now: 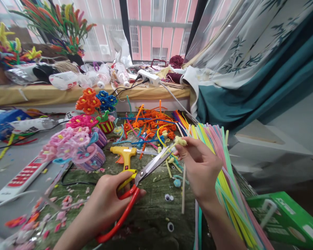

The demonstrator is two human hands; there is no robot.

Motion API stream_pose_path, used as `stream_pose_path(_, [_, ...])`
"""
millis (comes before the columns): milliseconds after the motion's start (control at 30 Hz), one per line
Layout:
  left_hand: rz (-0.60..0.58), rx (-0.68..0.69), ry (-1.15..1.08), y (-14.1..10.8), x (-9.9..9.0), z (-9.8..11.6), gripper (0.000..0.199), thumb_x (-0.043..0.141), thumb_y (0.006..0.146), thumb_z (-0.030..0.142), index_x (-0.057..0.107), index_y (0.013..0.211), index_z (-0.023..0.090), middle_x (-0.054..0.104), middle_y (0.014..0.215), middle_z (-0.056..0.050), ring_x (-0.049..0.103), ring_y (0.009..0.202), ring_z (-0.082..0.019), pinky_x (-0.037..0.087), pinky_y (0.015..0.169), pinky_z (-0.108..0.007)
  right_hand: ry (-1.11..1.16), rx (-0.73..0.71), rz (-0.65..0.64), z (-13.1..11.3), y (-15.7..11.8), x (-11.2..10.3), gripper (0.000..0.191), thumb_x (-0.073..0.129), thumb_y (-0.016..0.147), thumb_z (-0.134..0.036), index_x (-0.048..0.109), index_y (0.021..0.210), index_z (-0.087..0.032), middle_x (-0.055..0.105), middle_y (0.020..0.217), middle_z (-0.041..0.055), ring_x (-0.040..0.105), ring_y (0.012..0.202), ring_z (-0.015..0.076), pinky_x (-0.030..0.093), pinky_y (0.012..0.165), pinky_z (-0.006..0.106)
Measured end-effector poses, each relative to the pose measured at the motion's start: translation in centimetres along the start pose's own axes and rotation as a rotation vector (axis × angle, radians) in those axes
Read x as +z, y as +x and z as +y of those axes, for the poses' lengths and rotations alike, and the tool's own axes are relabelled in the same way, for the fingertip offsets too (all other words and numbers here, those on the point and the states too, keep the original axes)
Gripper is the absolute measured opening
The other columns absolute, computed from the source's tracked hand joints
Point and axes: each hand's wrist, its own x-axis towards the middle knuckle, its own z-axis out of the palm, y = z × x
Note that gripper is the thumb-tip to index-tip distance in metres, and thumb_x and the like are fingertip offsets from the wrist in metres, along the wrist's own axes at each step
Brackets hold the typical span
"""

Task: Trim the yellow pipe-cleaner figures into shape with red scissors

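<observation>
My left hand (112, 194) is closed round the red and yellow handles of a pair of scissors (143, 173). The scissor blades point up and to the right, slightly apart, close to the fingers of my other hand. Between thumb and fingers my right hand (199, 166) pinches a pale yellow pipe cleaner piece (180, 140), whose top is bunched into a small fuzzy shape. A thin stem of it runs down-left by the blade tips; whether the blades touch it I cannot tell. A yellow glue gun (123, 152) lies just beyond the scissors.
Bundled coloured pipe cleaners (211, 139) lie at the right, beside a green box (287, 218). Pipe cleaner flower pots (90, 156) and a white power strip (22, 177) stand left. Orange pipe cleaner pieces (153, 119) are heaped behind. Googly eyes (170, 227) lie in front.
</observation>
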Motion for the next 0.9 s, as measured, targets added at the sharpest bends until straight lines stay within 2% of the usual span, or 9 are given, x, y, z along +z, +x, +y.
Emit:
stream_pose_path(333, [-0.017, 0.007, -0.027, 0.0, 0.02, 0.02, 0.04, 0.058, 0.08, 0.049, 0.038, 0.059, 0.021, 0.027, 0.054, 0.01, 0.026, 0.053, -0.009, 0.021, 0.049, -0.022, -0.013, 0.006, -0.005, -0.11, -0.22, 0.05, 0.009, 0.076, 0.08, -0.026, 0.074, 0.089, -0.023, 0.074, 0.077, -0.0011, 0.069, 0.059, 0.0133, 0.059, 0.056, 0.026])
stream_pose_path(633, [-0.008, -0.008, -0.02, 0.11, 0.09, -0.17, 0.038, 0.057, 0.08, 0.05, 0.043, 0.06, 0.021, 0.027, 0.054, 0.01, 0.026, 0.054, -0.01, 0.021, 0.049, -0.022, -0.006, 0.003, -0.004, -0.06, -0.09, 0.06, 0.009, 0.077, 0.08, -0.023, 0.074, 0.088, -0.024, 0.073, 0.077, -0.0024, 0.068, 0.059, 0.0117, 0.058, 0.056, 0.023])
stream_pose_path(900, [-0.02, 0.002, -0.003, 0.11, 0.06, 0.08, 0.038, 0.058, 0.079, 0.047, 0.039, 0.059, 0.022, 0.026, 0.054, 0.01, 0.026, 0.054, -0.01, 0.021, 0.049, -0.022, -0.004, 0.001, 0.004, -0.21, -0.06, 0.07, 0.01, 0.077, 0.079, -0.023, 0.074, 0.089, -0.023, 0.073, 0.077, -0.0018, 0.067, 0.059, 0.0125, 0.059, 0.055, 0.025])
